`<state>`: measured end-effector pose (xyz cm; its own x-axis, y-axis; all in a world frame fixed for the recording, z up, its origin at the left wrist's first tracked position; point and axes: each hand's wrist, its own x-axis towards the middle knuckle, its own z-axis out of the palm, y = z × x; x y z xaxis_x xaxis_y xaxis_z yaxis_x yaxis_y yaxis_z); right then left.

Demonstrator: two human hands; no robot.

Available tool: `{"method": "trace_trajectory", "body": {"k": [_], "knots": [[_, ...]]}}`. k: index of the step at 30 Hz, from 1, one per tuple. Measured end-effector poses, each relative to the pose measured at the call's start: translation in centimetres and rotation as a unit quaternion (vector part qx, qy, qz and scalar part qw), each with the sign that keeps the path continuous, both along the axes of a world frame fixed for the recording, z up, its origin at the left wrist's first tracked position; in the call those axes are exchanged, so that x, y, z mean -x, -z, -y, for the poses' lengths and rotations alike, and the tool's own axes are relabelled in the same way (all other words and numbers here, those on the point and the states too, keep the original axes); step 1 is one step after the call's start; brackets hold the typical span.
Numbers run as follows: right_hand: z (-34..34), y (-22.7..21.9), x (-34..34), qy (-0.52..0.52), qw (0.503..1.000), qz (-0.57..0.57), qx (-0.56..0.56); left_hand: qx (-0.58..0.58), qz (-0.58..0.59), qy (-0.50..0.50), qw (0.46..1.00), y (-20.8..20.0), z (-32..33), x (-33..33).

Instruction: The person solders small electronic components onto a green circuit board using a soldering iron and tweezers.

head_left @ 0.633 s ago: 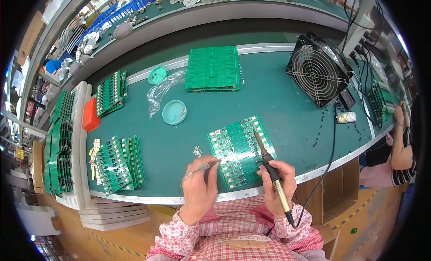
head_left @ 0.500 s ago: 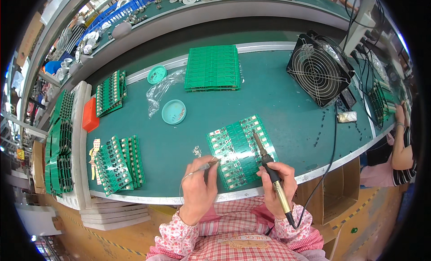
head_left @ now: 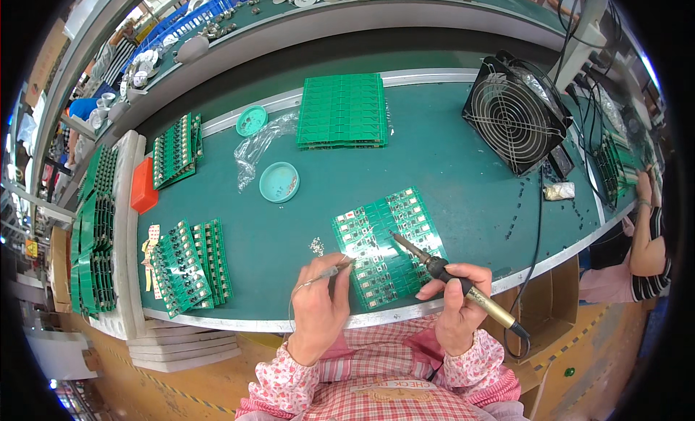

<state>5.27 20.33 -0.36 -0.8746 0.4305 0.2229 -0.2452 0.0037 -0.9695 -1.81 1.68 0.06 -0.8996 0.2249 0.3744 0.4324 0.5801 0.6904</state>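
Observation:
A green circuit board panel (head_left: 387, 258) lies at the table's front edge, lined with rows of small parts. In my right hand (head_left: 463, 305) is a soldering iron (head_left: 491, 306) with a gold handle, its tip pointing up and left over the middle of the panel. My left hand (head_left: 318, 305), fingers pinched, grips a slim grey pointed tool (head_left: 323, 274) at the panel's left edge. A thin wire runs from that tool down past the wrist. Whether either tip touches the board I cannot tell. Just beyond my left hand lies a small pile of tiny pale parts (head_left: 316, 246).
Stacked green boards (head_left: 340, 110) stand at the back, with more panels (head_left: 190, 265) on the left. Two teal dishes, the nearer one (head_left: 279, 182) holding small bits, sit left of centre beside clear plastic (head_left: 253, 153). A black fan (head_left: 507, 117), its cable and a co-worker's arm (head_left: 644, 233) occupy the right.
The soldering iron has tilted over, its tip shifting left and slightly nearer me, its handle swinging right. My right hand has moved a little right. The left hand has barely moved.

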Motion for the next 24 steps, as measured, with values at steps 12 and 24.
{"method": "trace_trajectory", "body": {"k": [12,24], "knots": [[0.37,0.57,0.80,-0.037,0.998,-0.056,0.008,-0.004,-0.012,0.006,1.000,0.22,0.09,0.15],[0.10,0.66,0.80,-0.062,0.997,-0.051,-0.008,0.000,0.007,-0.008,1.000,-0.27,-0.19,-0.02]]}}
